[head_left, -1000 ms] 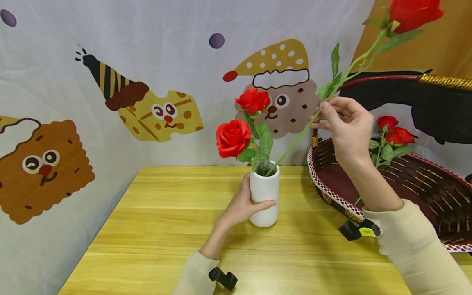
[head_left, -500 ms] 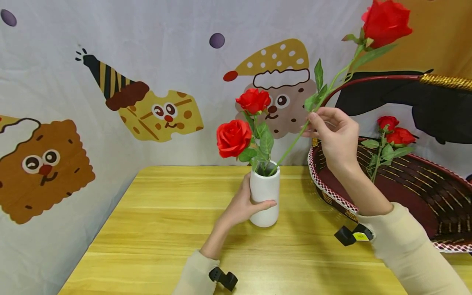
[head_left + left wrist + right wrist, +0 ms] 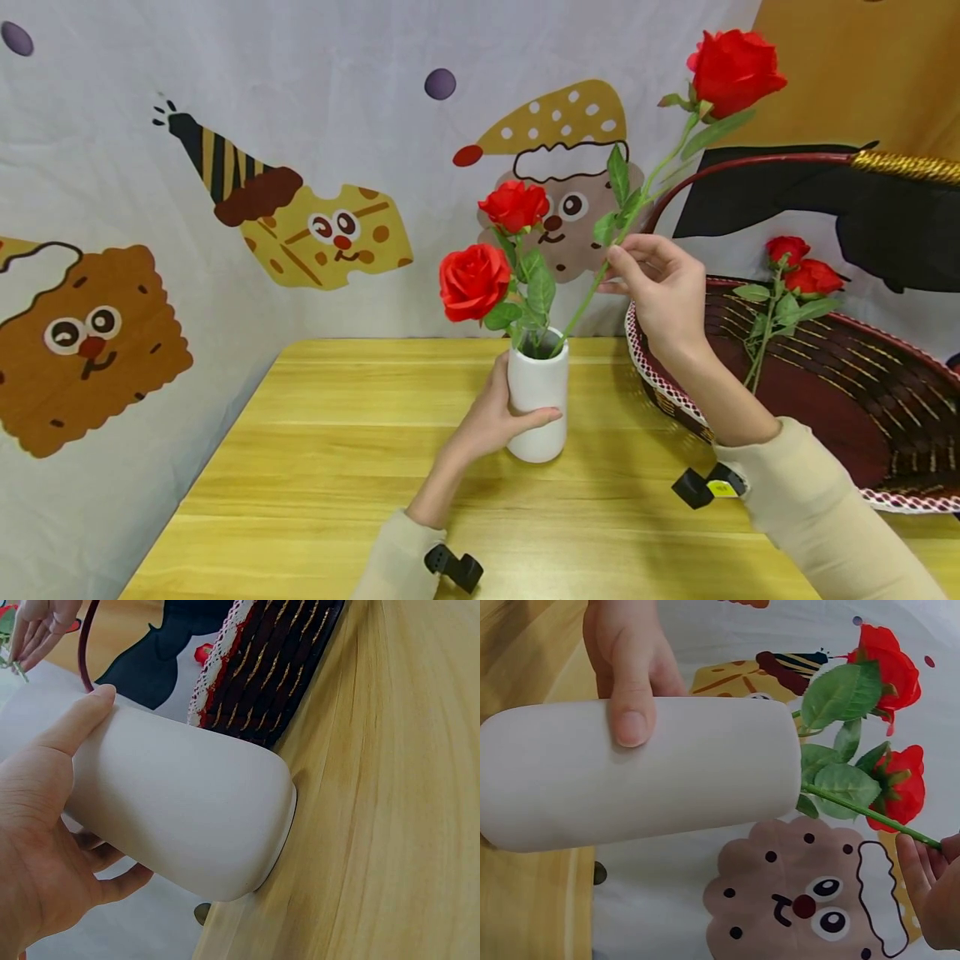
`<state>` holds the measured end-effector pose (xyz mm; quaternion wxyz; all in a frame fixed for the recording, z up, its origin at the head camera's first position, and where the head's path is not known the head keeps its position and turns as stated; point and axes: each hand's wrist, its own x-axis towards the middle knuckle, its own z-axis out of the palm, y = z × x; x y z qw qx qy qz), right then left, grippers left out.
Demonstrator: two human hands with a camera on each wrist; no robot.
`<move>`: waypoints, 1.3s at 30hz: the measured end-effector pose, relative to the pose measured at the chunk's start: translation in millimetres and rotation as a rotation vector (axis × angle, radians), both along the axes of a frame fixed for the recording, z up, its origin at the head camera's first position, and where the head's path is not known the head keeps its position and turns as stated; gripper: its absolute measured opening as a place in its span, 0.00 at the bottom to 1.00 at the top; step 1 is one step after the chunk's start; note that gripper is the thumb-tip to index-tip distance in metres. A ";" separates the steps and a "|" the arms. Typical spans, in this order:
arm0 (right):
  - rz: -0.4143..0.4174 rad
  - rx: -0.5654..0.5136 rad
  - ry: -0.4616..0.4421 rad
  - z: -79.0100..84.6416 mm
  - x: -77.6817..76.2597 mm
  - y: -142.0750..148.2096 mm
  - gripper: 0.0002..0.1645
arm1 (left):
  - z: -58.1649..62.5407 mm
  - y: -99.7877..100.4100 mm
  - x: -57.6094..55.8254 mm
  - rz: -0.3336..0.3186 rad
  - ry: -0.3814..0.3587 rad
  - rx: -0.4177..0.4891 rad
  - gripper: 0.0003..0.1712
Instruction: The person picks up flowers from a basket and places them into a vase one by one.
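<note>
As the left hand (image 3: 491,417) curls its fingers (image 3: 537,418) around a white vase (image 3: 537,383) on the table (image 3: 337,467), the right hand (image 3: 666,287) pinches a rose (image 3: 738,75) slanting into it — probably light, bendy, best held mid-stem.

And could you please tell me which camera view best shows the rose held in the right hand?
The head view: it shows the rose whole, except its end inside the vase. The right wrist view shows only stem, between vase and right hand; the left wrist view clearly shows only a bit of stem by that hand.
</note>
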<state>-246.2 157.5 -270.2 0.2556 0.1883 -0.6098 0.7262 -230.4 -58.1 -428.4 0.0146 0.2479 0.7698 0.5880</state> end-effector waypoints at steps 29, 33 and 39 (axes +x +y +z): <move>-0.066 0.211 -0.057 -28.3 2.8 -15.4 0.11 | 1.6 1.0 0.3 0.011 0.019 -0.004 0.52; -0.066 0.228 -0.072 -30.3 3.6 -18.0 0.13 | -0.5 0.9 -1.0 0.016 0.028 -0.009 0.52; -0.081 0.266 -0.086 -33.3 3.2 -20.3 0.14 | -0.8 0.6 -0.8 0.021 0.022 -0.018 0.53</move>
